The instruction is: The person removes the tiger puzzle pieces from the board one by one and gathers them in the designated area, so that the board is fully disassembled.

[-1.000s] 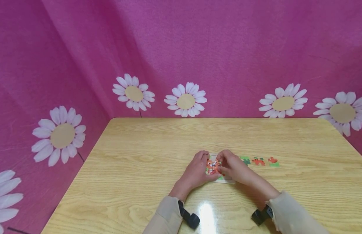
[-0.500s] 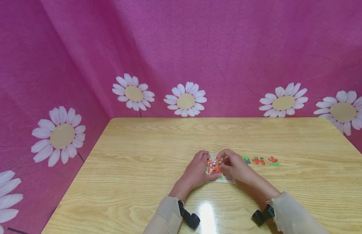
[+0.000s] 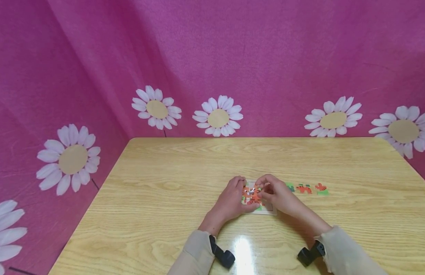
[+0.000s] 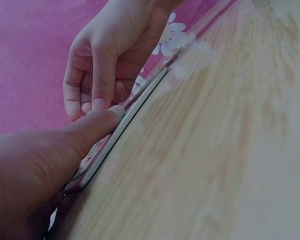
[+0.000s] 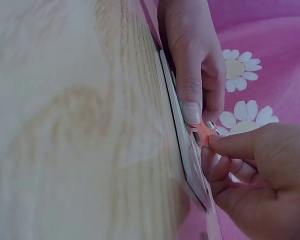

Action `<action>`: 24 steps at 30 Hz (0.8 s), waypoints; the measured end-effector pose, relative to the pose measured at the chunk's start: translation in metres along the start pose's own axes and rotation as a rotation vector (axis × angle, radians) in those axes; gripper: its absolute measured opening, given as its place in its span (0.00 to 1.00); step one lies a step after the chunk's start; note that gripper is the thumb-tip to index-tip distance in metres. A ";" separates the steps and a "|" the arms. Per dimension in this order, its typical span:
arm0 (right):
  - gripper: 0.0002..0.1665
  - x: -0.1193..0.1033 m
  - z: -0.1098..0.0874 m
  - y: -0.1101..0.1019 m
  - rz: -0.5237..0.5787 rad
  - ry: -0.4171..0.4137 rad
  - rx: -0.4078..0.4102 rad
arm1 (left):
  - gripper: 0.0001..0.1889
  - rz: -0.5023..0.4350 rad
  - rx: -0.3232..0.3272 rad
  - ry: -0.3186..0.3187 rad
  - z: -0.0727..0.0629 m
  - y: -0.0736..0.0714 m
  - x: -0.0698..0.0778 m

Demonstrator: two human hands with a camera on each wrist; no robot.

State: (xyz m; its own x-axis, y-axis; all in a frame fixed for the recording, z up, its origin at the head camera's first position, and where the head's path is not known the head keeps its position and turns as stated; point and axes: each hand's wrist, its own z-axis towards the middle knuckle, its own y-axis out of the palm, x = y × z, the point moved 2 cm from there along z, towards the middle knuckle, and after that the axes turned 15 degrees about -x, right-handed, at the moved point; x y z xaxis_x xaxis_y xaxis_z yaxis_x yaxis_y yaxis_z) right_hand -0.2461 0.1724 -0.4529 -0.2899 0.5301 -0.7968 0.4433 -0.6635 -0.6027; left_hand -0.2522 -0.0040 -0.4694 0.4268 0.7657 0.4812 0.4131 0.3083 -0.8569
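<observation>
A small puzzle board lies on the table, with orange and green puzzle pieces on it that show an animal's face. My left hand holds the board at its left side, the thumb lying over the front part. My right hand pinches an orange puzzle piece between thumb and fingers. In the right wrist view that piece stands tilted up above the board, close to the left thumb. Fingers hide part of the board in every view, so how the piece meets its neighbours cannot be told.
To the right of the board lie a green piece, an orange piece and an orange-and-green piece in a row. The wooden table ends at a pink flowered cloth behind and on the left.
My right hand has shifted slightly to the right, its fingers still at the orange face piece, which now sits a little further right. My left hand has stayed in place.
</observation>
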 end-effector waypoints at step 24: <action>0.15 0.006 -0.025 -0.013 0.003 -0.076 0.059 | 0.46 0.012 -0.005 -0.012 0.000 0.000 0.001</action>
State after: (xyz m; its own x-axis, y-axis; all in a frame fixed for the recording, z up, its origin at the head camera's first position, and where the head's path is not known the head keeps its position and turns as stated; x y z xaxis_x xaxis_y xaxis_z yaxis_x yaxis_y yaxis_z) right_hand -0.2325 0.1971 -0.4488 -0.3534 0.4882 -0.7980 0.3938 -0.6961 -0.6003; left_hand -0.2517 -0.0031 -0.4683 0.4224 0.7761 0.4682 0.4118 0.2959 -0.8619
